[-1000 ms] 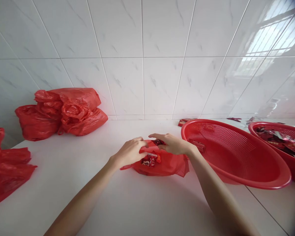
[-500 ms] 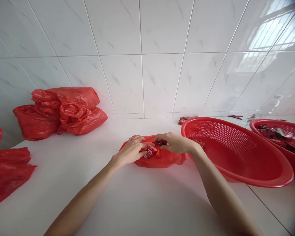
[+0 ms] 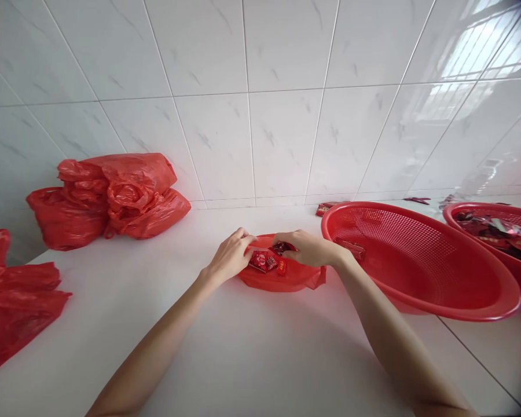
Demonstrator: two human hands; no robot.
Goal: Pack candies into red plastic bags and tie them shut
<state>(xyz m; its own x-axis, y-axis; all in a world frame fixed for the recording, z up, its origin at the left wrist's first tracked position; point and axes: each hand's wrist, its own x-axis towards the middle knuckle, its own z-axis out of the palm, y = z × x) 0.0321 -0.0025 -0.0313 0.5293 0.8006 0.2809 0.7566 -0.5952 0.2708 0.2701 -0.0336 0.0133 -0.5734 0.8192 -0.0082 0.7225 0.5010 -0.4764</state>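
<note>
A red plastic bag (image 3: 286, 283) lies on the white table with its mouth open, and several small red wrapped packets (image 3: 260, 260) show inside it. At the bag's left side, my left hand (image 3: 231, 256) has thumb and fingers closed on the rim. My right hand (image 3: 310, 249) reaches in from the right, its fingers curled around a small dark-red packet (image 3: 281, 248) within the bag's mouth. The right fingertips are partly hidden.
A large red plastic basket (image 3: 434, 289) stands on the right with a few packets inside. Behind it, a second red basket (image 3: 455, 212) holds many wrappers or packets. Filled red bags (image 3: 108, 200) are piled at the back left. Another red bag (image 3: 21, 307) lies near left.
My left hand has drawn back from the packets to the bag's left rim, with its fingers closing there. My right hand stays almost in place. The view has shifted slightly.
</note>
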